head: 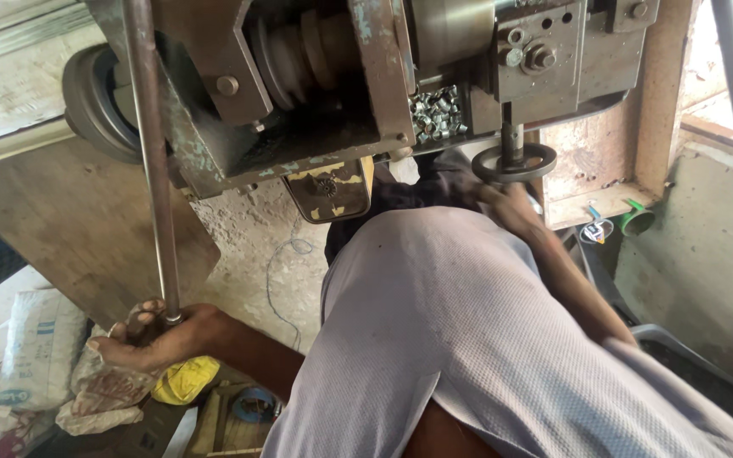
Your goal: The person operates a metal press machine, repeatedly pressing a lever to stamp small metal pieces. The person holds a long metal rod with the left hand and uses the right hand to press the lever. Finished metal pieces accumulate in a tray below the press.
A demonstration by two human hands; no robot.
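The left hand (150,339) has its fingers curled tight around the end of the long metal rod (153,161) below the old machine (316,85), so keep it steady, while the right hand (502,203) touches the small wheel (514,163) under that machine, grip hidden.

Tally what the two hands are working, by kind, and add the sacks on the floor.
Long metal rods gripped by the left hand: 1
Handwheels under the right hand: 1
Printed sacks: 2
Total: 4
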